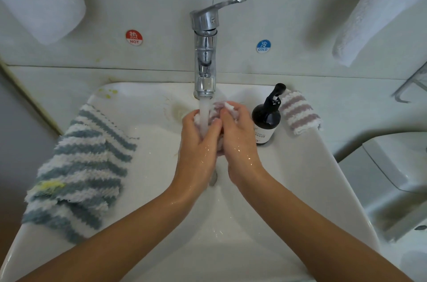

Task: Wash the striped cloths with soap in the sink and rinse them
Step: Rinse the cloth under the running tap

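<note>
**Pink-striped cloth under running tap, squeezed in both hands**

White sink (288, 166) filling most of the view, chrome tap (204, 50) at centre back with water streaming straight down. Draped over the sink's left rim: blue-and-white striped cloth (78, 166), fluffy, with a yellow stain near its lower edge, apparently not yet washed. On the right rim, just behind a dark soap pump bottle (266, 117): folded pink-and-white striped cloth (299, 112).

At centre, directly under the stream: left hand (198, 140) and right hand (238, 136), wet, pressed close together, fingers curled tight around a bunched pink-and-white cloth (216, 110), mostly hidden, only tufts showing.

Likely step: rinsing or wetting this cloth; no lather visible. Next move probably calling for squeezing out, then reaching for soap or the blue cloth.
</note>
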Demonstrator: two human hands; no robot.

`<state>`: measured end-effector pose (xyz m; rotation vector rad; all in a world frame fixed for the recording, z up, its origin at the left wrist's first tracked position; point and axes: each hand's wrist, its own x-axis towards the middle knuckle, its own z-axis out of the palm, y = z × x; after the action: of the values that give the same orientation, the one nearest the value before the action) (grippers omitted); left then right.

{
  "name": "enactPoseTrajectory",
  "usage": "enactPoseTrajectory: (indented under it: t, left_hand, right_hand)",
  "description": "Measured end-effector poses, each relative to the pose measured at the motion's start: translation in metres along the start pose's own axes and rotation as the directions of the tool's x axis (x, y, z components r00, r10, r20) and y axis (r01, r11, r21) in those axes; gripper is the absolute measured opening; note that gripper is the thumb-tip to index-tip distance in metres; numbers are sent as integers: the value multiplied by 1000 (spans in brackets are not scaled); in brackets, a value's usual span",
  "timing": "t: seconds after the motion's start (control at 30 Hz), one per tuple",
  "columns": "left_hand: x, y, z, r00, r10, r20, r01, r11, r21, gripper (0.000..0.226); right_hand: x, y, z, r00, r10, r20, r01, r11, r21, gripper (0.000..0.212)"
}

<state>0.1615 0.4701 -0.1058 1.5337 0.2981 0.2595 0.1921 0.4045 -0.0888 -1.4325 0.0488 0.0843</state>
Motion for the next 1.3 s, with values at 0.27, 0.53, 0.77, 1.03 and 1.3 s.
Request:
enactPoseTrajectory:
  t: [0.27, 0.53, 0.77, 1.03, 1.3]
  left_hand:
    - [23, -3, -11, 966, 64, -249, -33, 992, 125, 27]
    - [25, 17, -22, 948, 1, -318, -9, 1000, -22, 34]
    - [33, 16, -30, 910, -27, -414, -2, 998, -68, 33]
    - [25, 11, -20, 958, -23, -285, 8, 998, -54, 28]
    - [4, 7, -5, 994, 77, -75, -74, 996, 43, 20]
  right_hand:
    - [-7, 1, 4, 975, -48, 215, 90, 977, -192, 27]
    - [-10, 0, 2, 935, -136, 329, 233, 933, -275, 12]
    - [-9, 4, 4, 928, -109, 357, 214, 939, -270, 19]
    - [-10, 2, 3, 932, -64, 356, 115, 985, -126, 48]
    - [0, 4, -1, 992, 6, 128, 5, 996, -88, 11]
